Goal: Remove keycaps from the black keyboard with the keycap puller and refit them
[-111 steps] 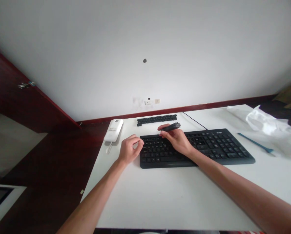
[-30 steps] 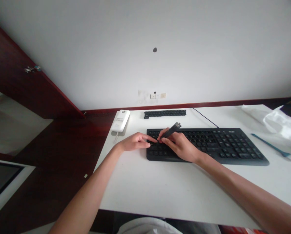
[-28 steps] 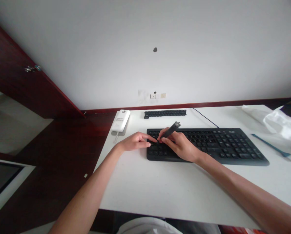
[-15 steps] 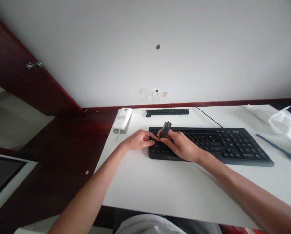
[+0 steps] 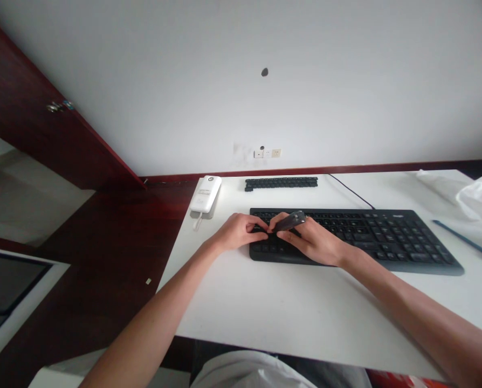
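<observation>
A black full-size keyboard (image 5: 366,240) lies on the white table, its left part partly covered by my hands. My right hand (image 5: 316,241) is closed around a dark, stick-shaped hand tool (image 5: 291,220), its kind unclear. The tool slants, with its thick end up to the right and its lower tip down among the left-hand keys. My left hand (image 5: 241,233) rests at the keyboard's left end. Its thumb and index finger close in beside the tool's tip; whatever is between them is too small to make out.
Rows of loose black keycaps (image 5: 281,183) lie at the table's back. A white power bank (image 5: 206,194) with a short cable sits at the back left. On the right are a blue brush-like tool (image 5: 465,238) and a white plastic bag (image 5: 477,199). The keyboard's cord (image 5: 352,191) runs to the back edge.
The tool in my right hand has tipped from nearly upright to slanting right. My left fingers stay by its tip. The whole view has shifted slightly.
</observation>
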`<state>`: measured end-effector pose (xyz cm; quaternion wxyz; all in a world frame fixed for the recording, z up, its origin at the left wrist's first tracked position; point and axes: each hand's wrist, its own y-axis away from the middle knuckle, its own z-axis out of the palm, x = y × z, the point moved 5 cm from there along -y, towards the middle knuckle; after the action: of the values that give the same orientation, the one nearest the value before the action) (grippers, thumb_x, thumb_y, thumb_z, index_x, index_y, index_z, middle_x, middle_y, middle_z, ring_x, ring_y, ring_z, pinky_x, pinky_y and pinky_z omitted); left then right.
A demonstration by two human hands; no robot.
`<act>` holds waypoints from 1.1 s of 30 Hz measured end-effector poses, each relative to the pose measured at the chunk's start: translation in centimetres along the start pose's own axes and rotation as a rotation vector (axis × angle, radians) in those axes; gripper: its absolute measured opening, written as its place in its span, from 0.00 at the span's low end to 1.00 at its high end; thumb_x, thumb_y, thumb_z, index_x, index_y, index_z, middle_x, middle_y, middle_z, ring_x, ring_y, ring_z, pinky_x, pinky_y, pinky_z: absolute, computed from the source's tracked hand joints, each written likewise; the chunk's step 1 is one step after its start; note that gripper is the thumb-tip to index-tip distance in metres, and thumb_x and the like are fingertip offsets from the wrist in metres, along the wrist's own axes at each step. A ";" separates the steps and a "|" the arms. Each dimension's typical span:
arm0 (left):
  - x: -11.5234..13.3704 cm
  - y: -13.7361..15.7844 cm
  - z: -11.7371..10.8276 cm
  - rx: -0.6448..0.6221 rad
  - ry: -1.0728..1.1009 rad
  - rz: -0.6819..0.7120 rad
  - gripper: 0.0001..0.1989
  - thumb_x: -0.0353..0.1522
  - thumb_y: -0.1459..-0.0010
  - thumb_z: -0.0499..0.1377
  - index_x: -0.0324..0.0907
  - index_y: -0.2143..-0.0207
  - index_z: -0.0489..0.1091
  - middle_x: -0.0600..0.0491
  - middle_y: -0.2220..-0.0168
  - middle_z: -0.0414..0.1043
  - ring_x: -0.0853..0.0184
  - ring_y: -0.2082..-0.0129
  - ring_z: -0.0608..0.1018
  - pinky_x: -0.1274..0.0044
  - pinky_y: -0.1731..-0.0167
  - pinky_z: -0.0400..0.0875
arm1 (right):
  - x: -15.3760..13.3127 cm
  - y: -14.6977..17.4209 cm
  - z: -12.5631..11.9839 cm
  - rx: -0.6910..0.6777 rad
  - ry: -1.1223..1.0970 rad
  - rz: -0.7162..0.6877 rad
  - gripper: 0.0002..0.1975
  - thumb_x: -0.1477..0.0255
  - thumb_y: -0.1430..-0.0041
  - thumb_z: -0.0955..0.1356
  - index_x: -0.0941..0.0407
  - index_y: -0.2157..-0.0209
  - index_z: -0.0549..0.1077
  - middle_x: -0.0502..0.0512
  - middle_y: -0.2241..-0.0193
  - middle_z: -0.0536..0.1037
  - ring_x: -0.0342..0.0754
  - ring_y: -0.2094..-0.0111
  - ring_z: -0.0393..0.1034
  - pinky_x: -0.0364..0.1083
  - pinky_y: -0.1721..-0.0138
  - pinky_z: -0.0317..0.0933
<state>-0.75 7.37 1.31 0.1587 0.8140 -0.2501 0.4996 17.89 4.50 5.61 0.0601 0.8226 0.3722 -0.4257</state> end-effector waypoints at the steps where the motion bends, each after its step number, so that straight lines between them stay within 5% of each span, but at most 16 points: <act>1: 0.0 0.0 0.1 0.007 0.014 0.004 0.16 0.39 0.43 0.68 0.39 0.57 0.82 0.60 0.79 0.60 0.75 0.78 0.56 0.78 0.76 0.47 | 0.2 0.1 -0.2 0.017 -0.019 0.007 0.14 0.65 0.28 0.63 0.51 0.48 0.75 0.56 0.55 0.80 0.54 0.57 0.75 0.53 0.54 0.69; 5: -0.2 -0.1 0.3 0.029 0.024 -0.007 0.16 0.40 0.44 0.68 0.39 0.57 0.82 0.58 0.78 0.64 0.74 0.78 0.57 0.79 0.76 0.50 | 0.8 0.2 -0.4 0.064 -0.049 0.030 0.13 0.63 0.28 0.63 0.52 0.50 0.75 0.57 0.55 0.79 0.54 0.57 0.74 0.53 0.54 0.69; 16: 0.2 -0.1 -0.3 0.102 -0.150 -0.022 0.13 0.43 0.44 0.68 0.41 0.67 0.80 0.62 0.80 0.55 0.74 0.78 0.57 0.77 0.77 0.47 | 0.0 -0.5 1.1 0.088 0.025 0.051 0.10 0.64 0.29 0.64 0.51 0.53 0.75 0.56 0.62 0.80 0.56 0.62 0.76 0.52 0.57 0.70; 27: -0.4 -0.2 -0.2 0.105 -0.119 -0.008 0.12 0.40 0.44 0.68 0.40 0.69 0.80 0.57 0.74 0.72 0.73 0.76 0.64 0.78 0.75 0.52 | 0.4 -1.0 1.1 0.160 0.053 0.102 0.12 0.62 0.27 0.62 0.52 0.53 0.73 0.54 0.63 0.81 0.51 0.68 0.75 0.47 0.64 0.66; 33: -1.0 -0.4 0.0 0.105 -0.097 -0.016 0.11 0.41 0.44 0.68 0.41 0.68 0.80 0.57 0.75 0.70 0.72 0.76 0.64 0.78 0.75 0.53 | 0.7 -0.6 0.8 0.162 0.022 0.130 0.11 0.62 0.29 0.65 0.53 0.53 0.74 0.54 0.62 0.82 0.51 0.65 0.77 0.47 0.62 0.68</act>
<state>-0.96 7.93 0.43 0.1075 0.8466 -0.2245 0.4705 17.18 5.01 4.71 0.0167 0.8518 0.2831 -0.4404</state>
